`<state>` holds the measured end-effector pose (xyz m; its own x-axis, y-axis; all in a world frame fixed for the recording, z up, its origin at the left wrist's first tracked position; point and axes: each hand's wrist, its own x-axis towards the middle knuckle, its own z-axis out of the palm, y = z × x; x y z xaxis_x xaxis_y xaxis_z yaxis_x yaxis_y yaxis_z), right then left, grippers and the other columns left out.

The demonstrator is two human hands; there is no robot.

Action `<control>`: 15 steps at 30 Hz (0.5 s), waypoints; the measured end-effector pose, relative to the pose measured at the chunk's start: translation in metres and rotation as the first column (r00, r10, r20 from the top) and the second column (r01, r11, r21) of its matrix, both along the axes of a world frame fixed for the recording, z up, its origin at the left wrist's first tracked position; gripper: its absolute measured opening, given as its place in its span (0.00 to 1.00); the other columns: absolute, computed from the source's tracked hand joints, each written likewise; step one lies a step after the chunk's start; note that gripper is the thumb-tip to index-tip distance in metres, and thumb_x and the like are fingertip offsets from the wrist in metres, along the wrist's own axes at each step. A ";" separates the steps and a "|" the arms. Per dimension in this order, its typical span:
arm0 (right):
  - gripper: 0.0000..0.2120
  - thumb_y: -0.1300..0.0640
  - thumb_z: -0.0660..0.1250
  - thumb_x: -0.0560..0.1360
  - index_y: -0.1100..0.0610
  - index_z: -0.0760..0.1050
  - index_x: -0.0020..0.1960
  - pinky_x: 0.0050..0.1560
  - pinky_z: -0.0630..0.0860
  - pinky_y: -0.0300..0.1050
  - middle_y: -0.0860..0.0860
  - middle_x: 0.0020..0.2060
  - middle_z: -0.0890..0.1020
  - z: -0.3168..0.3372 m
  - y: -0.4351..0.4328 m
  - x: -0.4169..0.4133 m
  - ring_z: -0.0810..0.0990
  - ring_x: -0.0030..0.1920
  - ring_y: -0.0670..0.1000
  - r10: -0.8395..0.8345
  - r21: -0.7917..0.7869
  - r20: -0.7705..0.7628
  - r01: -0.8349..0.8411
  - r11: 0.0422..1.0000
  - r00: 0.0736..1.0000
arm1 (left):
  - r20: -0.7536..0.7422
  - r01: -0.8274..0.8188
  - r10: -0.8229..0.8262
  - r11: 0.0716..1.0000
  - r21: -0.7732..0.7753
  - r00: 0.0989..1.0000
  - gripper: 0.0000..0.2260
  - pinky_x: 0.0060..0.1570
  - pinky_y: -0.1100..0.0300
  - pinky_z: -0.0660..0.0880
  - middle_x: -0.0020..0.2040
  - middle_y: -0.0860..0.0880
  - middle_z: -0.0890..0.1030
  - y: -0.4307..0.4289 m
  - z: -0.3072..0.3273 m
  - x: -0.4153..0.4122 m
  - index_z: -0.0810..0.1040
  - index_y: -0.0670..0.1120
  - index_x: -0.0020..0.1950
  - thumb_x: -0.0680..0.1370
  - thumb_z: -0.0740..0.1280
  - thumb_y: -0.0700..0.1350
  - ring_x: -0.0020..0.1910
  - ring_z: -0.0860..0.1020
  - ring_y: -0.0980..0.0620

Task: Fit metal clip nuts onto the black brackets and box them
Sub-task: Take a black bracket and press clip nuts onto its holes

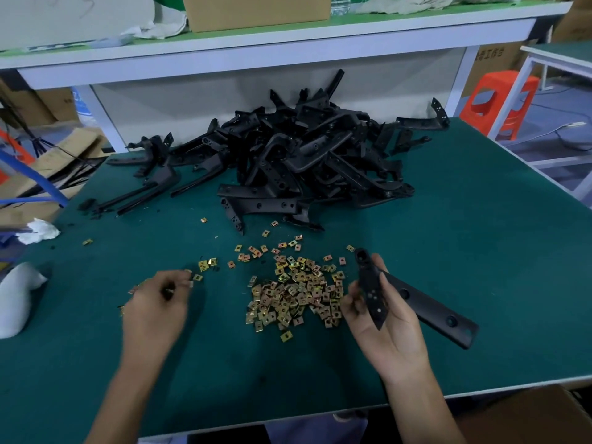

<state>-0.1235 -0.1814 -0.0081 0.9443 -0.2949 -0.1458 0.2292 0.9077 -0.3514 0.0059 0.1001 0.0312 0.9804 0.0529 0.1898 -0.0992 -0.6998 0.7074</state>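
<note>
A heap of gold-coloured metal clip nuts (294, 291) lies on the green table mat (480, 251), with loose ones scattered toward the left. Behind it sits a big pile of black brackets (304, 155). My right hand (384, 328) holds one black bracket (426, 306) palm up, thumb on its angled end, the long arm pointing right. My left hand (157, 306) is blurred, fingers curled down at a few loose clip nuts (197, 277); it seems to pinch one at the fingertips.
A cardboard box corner (528, 415) shows below the table's front right edge. A white bag (16, 296) and crumpled tissue (40, 230) lie at the left edge. A shelf with a cardboard box (256, 11) runs above the back. An orange stool (499, 100) stands at right.
</note>
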 end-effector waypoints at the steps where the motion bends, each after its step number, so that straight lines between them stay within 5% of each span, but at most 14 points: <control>1: 0.33 0.57 0.87 0.58 0.50 0.83 0.62 0.46 0.82 0.47 0.54 0.48 0.84 0.000 0.000 0.000 0.83 0.44 0.51 -0.006 0.003 -0.004 0.006 1.000 1.000 | 0.002 -0.038 0.038 0.998 0.049 0.999 0.06 0.46 0.54 0.74 0.48 0.51 0.86 0.011 -0.001 0.007 0.83 0.52 0.50 0.79 0.69 0.42 0.45 0.81 0.50; 4: 0.34 0.56 0.87 0.57 0.50 0.83 0.62 0.46 0.82 0.47 0.54 0.46 0.83 0.002 0.001 0.000 0.82 0.43 0.51 -0.024 -0.006 -0.008 0.024 1.000 1.000 | 0.039 -0.080 0.072 0.960 0.269 0.997 0.09 0.59 0.46 0.69 0.51 0.38 0.84 0.026 -0.002 0.021 0.83 0.43 0.57 0.78 0.70 0.40 0.54 0.80 0.37; 6: 0.32 0.57 0.86 0.59 0.50 0.84 0.62 0.45 0.82 0.47 0.53 0.45 0.83 0.002 0.001 0.001 0.83 0.42 0.50 -0.039 0.002 -0.016 0.039 0.999 0.999 | 0.083 -0.052 0.030 0.959 0.278 0.996 0.10 0.59 0.44 0.70 0.51 0.36 0.83 0.015 -0.001 0.020 0.82 0.41 0.58 0.77 0.71 0.38 0.52 0.80 0.35; 10: 0.22 0.54 0.77 0.68 0.50 0.84 0.62 0.44 0.81 0.47 0.52 0.46 0.84 0.002 -0.001 -0.001 0.83 0.42 0.50 -0.091 0.021 -0.035 0.092 0.996 0.995 | 0.079 0.239 -0.253 0.959 0.149 0.964 0.07 0.55 0.55 0.75 0.52 0.48 0.85 -0.052 -0.002 0.004 0.84 0.46 0.54 0.78 0.70 0.41 0.51 0.81 0.49; 13: 0.28 0.55 0.83 0.63 0.50 0.83 0.63 0.45 0.81 0.47 0.51 0.47 0.83 0.003 -0.004 -0.002 0.82 0.42 0.50 -0.108 0.007 -0.022 0.108 0.994 0.994 | 0.071 0.479 -0.491 0.867 0.139 0.868 0.06 0.50 0.70 0.69 0.49 0.55 0.84 -0.120 -0.002 -0.003 0.84 0.50 0.52 0.80 0.68 0.44 0.47 0.79 0.59; 15: 0.35 0.55 0.88 0.57 0.50 0.83 0.63 0.44 0.82 0.47 0.51 0.48 0.84 0.003 -0.004 -0.002 0.82 0.42 0.50 -0.111 0.002 -0.039 0.111 0.994 0.993 | 0.090 0.564 -0.587 0.803 0.193 0.805 0.06 0.54 0.67 0.71 0.49 0.54 0.85 -0.160 -0.006 -0.003 0.84 0.49 0.52 0.80 0.67 0.46 0.48 0.79 0.57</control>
